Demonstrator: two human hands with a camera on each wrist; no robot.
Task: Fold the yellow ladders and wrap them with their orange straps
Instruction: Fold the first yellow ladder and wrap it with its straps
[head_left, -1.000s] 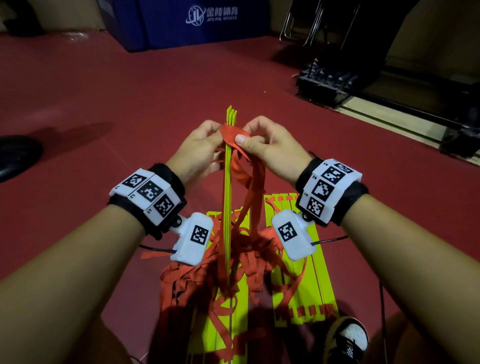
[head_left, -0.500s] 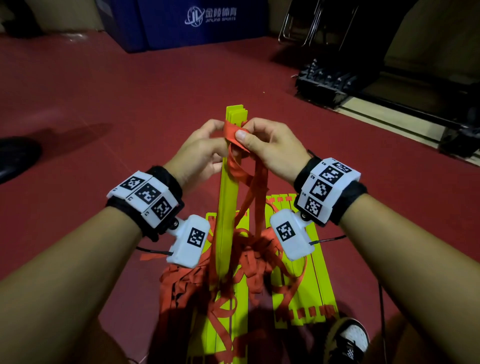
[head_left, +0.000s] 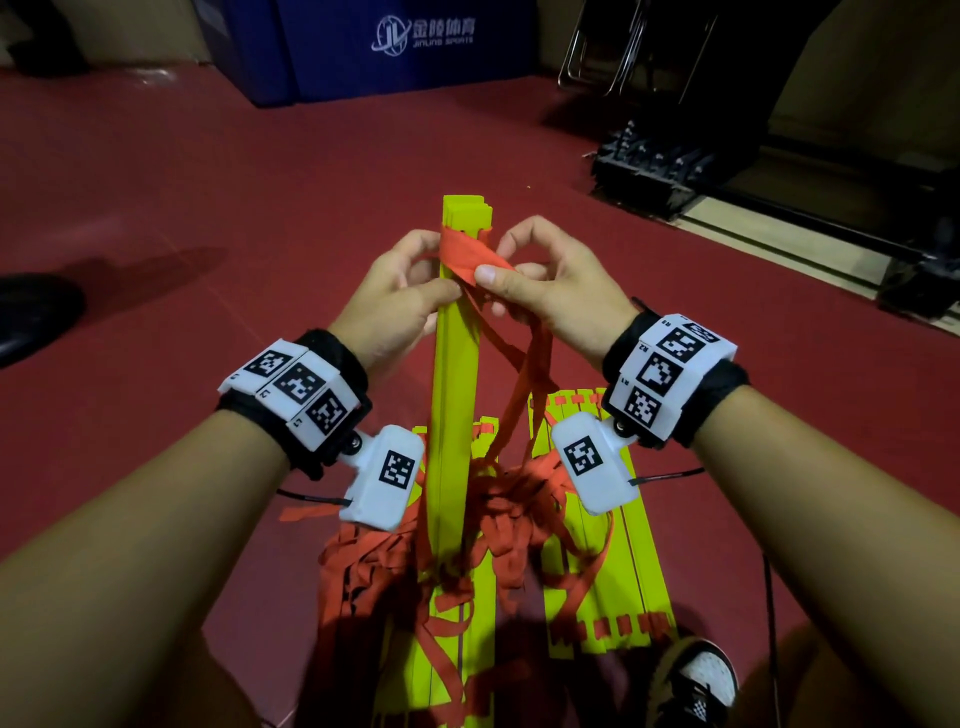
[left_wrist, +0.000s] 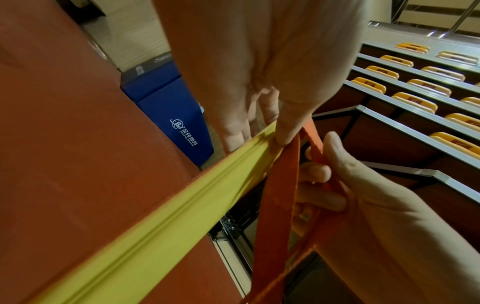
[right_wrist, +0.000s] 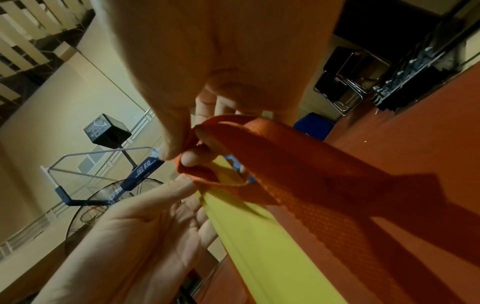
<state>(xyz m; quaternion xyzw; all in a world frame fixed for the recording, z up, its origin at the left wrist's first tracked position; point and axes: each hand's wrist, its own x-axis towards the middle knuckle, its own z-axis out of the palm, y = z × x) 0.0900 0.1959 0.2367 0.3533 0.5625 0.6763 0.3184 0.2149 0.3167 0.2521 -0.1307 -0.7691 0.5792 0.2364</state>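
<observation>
You hold a folded bundle of yellow ladder slats (head_left: 457, 332) upright between your two hands, above the red floor (head_left: 208, 208). Its top end sticks out a little above your fingers. An orange strap (head_left: 467, 254) goes around the bundle near this top end, and from there loose lengths of strap hang down toward a tangled heap of orange straps (head_left: 498, 514) on the floor.

Your left hand (head_left: 400, 291) closes its grip on the bundle: the thumb presses on the near face of the slats just below the wrap, and the fingers curl around the far side. Your right hand (head_left: 545, 291) pinches the strap between thumb and forefinger, just beside the right edge of the bundle. In the right wrist view the strap (right_wrist: 259, 142) makes a small loop at this pinch, touching the yellow slats (right_wrist: 259, 226).

Under your arms, more yellow ladder sections (head_left: 613, 561) lie flat on the floor, partly covered by the straps. A shoe (head_left: 701, 680) shows at the lower right. Farther away stands a blue mat (head_left: 415, 47) with white lettering, and a dark metal frame (head_left: 660, 166) is at the right.
</observation>
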